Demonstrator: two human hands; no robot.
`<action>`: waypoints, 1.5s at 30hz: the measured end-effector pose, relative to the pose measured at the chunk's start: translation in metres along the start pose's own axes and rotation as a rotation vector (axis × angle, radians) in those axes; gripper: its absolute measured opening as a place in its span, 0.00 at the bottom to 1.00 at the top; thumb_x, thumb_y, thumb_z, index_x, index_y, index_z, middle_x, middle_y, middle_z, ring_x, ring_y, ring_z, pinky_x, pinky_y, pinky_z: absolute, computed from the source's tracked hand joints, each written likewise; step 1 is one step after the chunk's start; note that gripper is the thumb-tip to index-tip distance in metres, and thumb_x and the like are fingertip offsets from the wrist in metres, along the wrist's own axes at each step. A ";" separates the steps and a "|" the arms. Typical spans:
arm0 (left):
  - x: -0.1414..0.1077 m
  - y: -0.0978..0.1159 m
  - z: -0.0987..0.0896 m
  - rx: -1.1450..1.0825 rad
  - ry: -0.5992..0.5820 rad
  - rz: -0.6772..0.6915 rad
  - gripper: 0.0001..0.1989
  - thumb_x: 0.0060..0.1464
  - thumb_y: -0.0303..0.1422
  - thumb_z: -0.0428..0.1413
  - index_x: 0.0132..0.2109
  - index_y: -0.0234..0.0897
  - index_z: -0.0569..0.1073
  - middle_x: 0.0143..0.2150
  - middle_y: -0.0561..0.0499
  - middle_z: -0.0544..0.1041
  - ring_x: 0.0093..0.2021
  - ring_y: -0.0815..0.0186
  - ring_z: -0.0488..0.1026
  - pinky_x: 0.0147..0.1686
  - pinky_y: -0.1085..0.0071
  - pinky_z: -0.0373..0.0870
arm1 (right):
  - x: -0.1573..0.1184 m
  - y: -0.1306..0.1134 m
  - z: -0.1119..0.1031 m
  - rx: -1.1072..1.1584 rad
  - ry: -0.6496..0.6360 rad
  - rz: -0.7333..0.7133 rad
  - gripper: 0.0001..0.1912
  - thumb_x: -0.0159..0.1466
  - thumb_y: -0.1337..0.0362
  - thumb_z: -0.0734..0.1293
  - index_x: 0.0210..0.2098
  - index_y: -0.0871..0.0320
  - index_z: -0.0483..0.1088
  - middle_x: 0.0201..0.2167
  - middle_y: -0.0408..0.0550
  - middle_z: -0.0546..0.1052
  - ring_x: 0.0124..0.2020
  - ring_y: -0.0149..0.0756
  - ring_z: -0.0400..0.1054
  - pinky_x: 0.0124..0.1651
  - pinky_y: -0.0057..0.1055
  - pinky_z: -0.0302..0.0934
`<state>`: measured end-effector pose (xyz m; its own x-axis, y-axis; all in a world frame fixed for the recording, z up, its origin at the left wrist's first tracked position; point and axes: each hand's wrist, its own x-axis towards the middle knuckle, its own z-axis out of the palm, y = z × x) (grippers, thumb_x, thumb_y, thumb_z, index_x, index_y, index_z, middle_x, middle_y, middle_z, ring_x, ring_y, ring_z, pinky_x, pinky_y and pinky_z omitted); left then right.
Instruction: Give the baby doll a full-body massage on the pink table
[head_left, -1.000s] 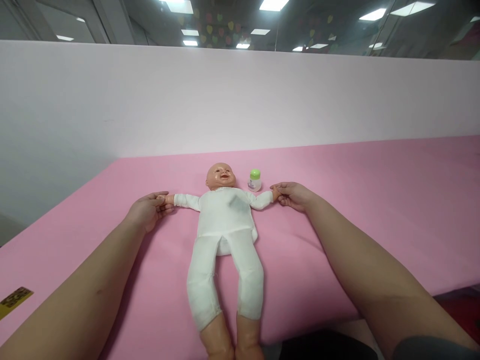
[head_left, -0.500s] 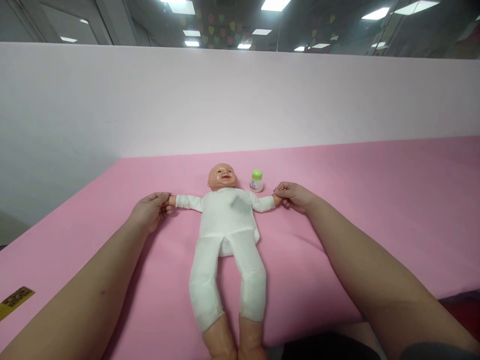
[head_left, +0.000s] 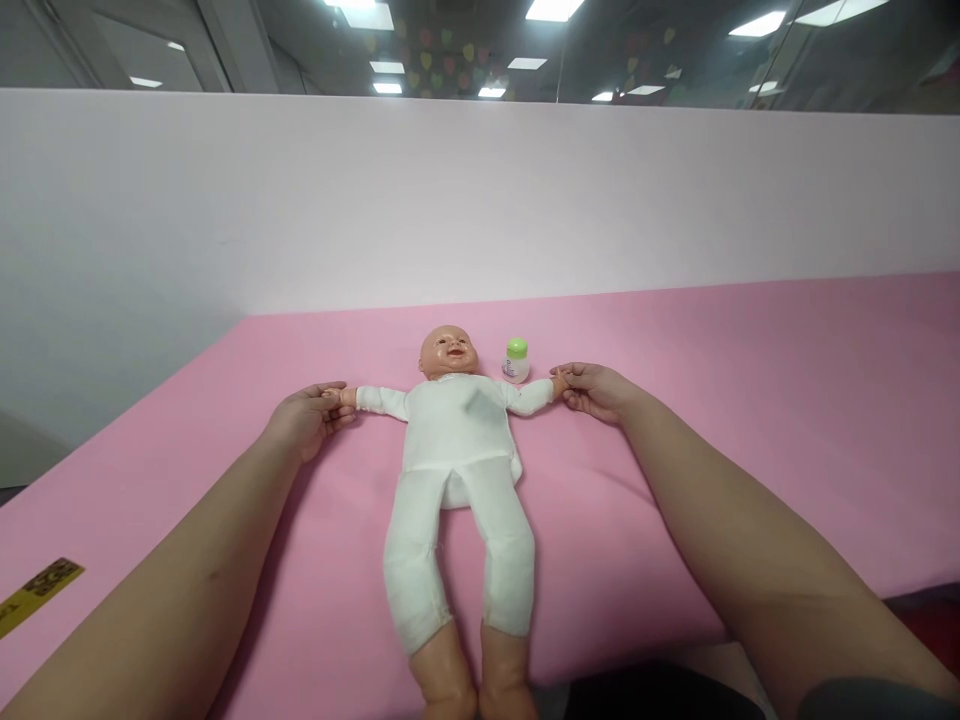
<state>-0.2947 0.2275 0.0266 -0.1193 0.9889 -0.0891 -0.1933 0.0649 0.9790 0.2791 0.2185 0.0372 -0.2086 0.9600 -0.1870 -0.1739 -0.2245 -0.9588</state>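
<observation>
A baby doll (head_left: 459,430) with a white cloth body lies on its back on the pink padded surface (head_left: 645,470), head away from me and feet towards me. Its arms are stretched out sideways. My left hand (head_left: 306,415) pinches the doll's hand at the left, thumb on top. At the right, my right hand (head_left: 600,392) has the doll's other hand between thumb and fingers. Just beyond the doll's arm on the right stands a small clear jar (head_left: 516,362) with a green lid, apart from my fingers.
A white wall (head_left: 480,200) rises behind the pink surface, with glass panels (head_left: 645,50) above it. At the lower left a yellow label strip (head_left: 41,597) with a printed code lies on the pink surface. The surface's near edge runs below the doll's feet.
My hands stay at the doll's hands, with small shifts of the fingers; the right fingers have opened out slightly around the doll's hand. The whole view has drifted slightly.
</observation>
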 end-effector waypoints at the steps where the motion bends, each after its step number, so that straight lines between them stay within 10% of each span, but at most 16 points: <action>1: -0.001 0.000 0.000 -0.008 -0.003 0.000 0.20 0.54 0.21 0.63 0.54 0.27 0.77 0.42 0.35 0.81 0.35 0.57 0.83 0.42 0.51 0.86 | -0.001 -0.001 -0.001 0.024 -0.020 0.001 0.14 0.65 0.70 0.75 0.50 0.58 0.77 0.44 0.55 0.80 0.34 0.32 0.74 0.36 0.27 0.76; 20: 0.006 0.005 -0.010 0.004 0.139 -0.015 0.11 0.61 0.27 0.61 0.50 0.28 0.79 0.37 0.41 0.79 0.27 0.67 0.77 0.29 0.70 0.82 | 0.015 0.006 -0.028 0.081 0.261 -0.131 0.17 0.62 0.56 0.81 0.34 0.56 0.71 0.27 0.43 0.70 0.22 0.26 0.58 0.19 0.20 0.59; 32: 0.005 0.012 -0.029 -0.082 -0.072 -0.179 0.18 0.58 0.17 0.60 0.55 0.27 0.78 0.49 0.35 0.82 0.41 0.61 0.84 0.46 0.67 0.85 | 0.000 0.000 -0.035 0.019 0.052 -0.066 0.13 0.63 0.70 0.77 0.47 0.56 0.78 0.43 0.54 0.79 0.36 0.36 0.74 0.36 0.31 0.77; 45: 0.009 0.012 -0.027 -0.024 0.081 -0.091 0.12 0.67 0.33 0.60 0.49 0.26 0.78 0.33 0.44 0.77 0.26 0.70 0.74 0.28 0.73 0.82 | 0.010 0.007 -0.034 -0.022 0.173 -0.145 0.22 0.59 0.52 0.82 0.33 0.55 0.68 0.27 0.42 0.70 0.23 0.27 0.58 0.21 0.23 0.57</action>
<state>-0.3244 0.2332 0.0326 -0.1784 0.9649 -0.1929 -0.2305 0.1496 0.9615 0.3085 0.2324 0.0218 -0.0142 0.9967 -0.0794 -0.1684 -0.0806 -0.9824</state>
